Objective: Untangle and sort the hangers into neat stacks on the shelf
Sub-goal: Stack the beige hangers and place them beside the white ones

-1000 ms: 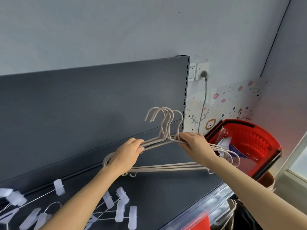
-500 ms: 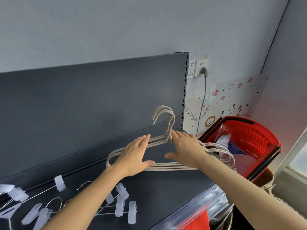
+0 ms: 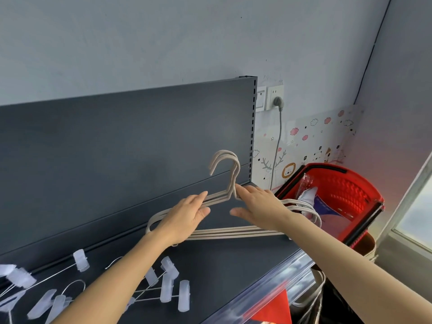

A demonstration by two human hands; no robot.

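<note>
A stack of beige hangers [image 3: 233, 232] lies flat on the dark grey shelf [image 3: 222, 272], hooks [image 3: 225, 164] aligned against the back panel. My left hand [image 3: 184, 218] rests flat on the stack's left shoulder with straight fingers. My right hand [image 3: 259, 206] lies with straight fingers on the right shoulder, fingertips at the base of the hooks. Several wire hangers with translucent clips [image 3: 166, 288] lie loose on the shelf at the lower left.
A red plastic basket [image 3: 346, 195] with a bag in it stands just right of the shelf end. The dark back panel [image 3: 117, 148] rises behind the hangers. A wall socket with a plugged grey cable [image 3: 277, 104] is above the basket.
Both hands have let go of the hanger bundle and flattened onto it. The hangers went from raised and fanned to lying together on the shelf, hooks lined up.
</note>
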